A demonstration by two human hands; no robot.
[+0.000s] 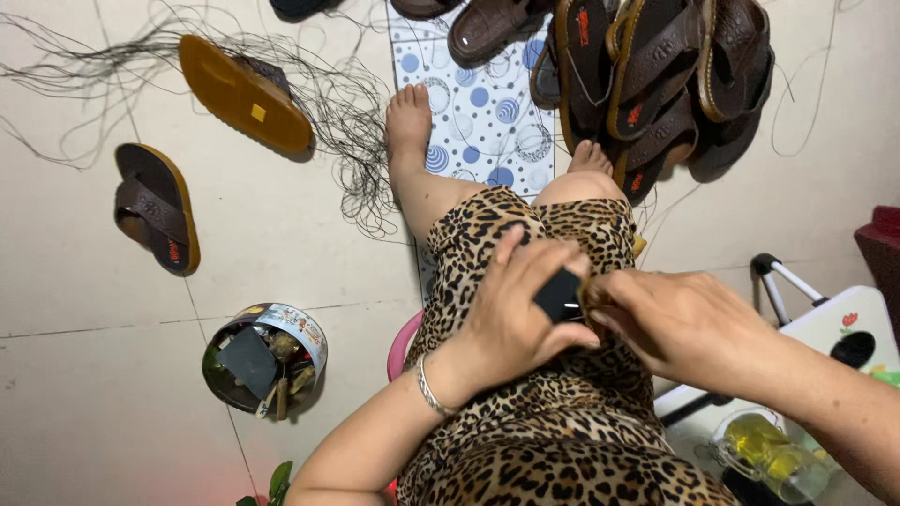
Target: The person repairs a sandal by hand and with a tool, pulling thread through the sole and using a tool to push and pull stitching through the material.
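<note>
Tiled floor [281, 215] strewn with sandals and loose black thread [352, 131]: over the lap, left hand [511, 323] pinches a small black block [559, 295] while right hand [680, 323] closes its grip on something hidden beside it; judged risk, block slipping from fingertip hold into the thread.

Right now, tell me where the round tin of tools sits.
In the head view, the round tin of tools stands on the tiled floor at lower left, beside the pink stool, below the brown sandal with the orange sole.
</note>
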